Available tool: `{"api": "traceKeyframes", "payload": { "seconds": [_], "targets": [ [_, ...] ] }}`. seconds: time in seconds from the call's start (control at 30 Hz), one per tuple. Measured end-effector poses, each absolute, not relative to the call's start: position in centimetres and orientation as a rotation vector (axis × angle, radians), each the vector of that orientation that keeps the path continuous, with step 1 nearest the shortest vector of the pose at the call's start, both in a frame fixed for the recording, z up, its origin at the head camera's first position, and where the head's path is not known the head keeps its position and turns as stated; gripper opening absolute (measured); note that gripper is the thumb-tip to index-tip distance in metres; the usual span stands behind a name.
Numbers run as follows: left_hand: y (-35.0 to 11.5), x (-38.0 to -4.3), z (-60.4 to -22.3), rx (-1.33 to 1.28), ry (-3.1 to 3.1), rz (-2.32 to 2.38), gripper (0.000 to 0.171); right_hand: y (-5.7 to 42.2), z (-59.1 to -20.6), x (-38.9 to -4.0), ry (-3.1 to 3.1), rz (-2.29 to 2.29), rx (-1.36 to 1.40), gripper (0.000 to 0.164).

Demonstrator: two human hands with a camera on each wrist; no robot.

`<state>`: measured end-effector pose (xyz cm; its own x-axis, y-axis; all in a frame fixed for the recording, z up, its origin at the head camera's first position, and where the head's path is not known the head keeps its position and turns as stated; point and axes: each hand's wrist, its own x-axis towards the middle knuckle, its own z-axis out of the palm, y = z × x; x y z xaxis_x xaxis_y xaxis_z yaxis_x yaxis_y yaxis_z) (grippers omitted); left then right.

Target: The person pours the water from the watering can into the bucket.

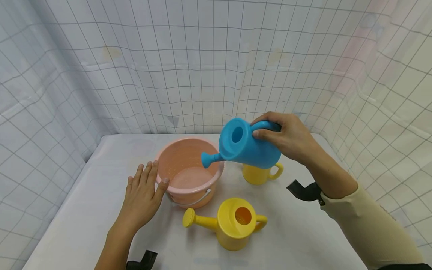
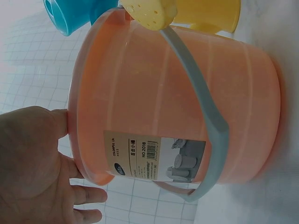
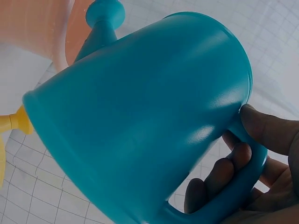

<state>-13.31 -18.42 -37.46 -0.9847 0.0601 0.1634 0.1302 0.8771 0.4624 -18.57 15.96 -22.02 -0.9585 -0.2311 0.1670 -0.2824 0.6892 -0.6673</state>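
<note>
A blue watering can (image 1: 258,148) is tilted in the air, its spout over the right rim of a pink bucket (image 1: 192,191). My right hand (image 1: 287,135) grips the can by its handle; in the right wrist view the fingers (image 3: 219,175) curl through the handle with the thumb on top. At the bucket's left side my left hand (image 1: 143,195) has straight fingers and touches the rim. The left wrist view shows the bucket's label (image 2: 154,156) and hanging grey handle (image 2: 217,126).
In front of the bucket stands a yellow watering can (image 1: 234,225), spout pointing left. A yellow cup-like vessel with a handle (image 1: 256,175) sits partly hidden behind the blue can. White grid-patterned cloth (image 1: 216,67) surrounds the white table (image 1: 297,232).
</note>
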Motion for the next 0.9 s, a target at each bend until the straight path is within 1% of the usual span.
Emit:
{"api": "traceKeyframes", "payload": {
  "seconds": [0.33,0.9],
  "targets": [
    [-18.4,-13.3,-37.7,-0.156,-2.882,-0.74,0.07,16.5,-22.8,-18.7,-2.809,1.175,0.441,0.034],
    [-18.4,-13.4,-37.6,-0.151,-2.891,-0.733,0.071,17.6,-24.4,-18.5,-2.706,1.321,0.453,0.038]
  ]
}}
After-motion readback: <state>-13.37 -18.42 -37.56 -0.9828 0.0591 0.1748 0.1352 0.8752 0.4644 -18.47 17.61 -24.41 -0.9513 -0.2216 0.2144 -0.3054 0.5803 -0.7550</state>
